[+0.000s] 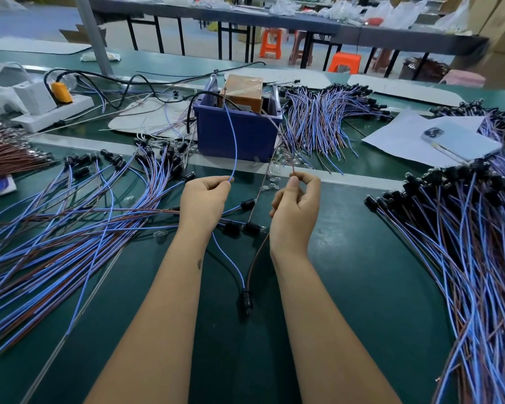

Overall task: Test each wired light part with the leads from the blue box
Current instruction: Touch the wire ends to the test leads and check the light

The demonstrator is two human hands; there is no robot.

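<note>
Light part (pixel 246 298) hangs at lower centre, its blue wire pinched by left hand (pixel 204 204), brown by right hand (pixel 296 209), each meeting a lead

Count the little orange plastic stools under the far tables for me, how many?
2 clearly show: one small orange plastic stool under the far grey table near the middle, and another further right and nearer. Pinkish stools stand beside them, and more may be hidden behind table legs.

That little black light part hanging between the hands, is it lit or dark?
Dark, as far as the view shows. The black light part hangs below the hands on its blue and brown wires, with no glow visible.
</note>
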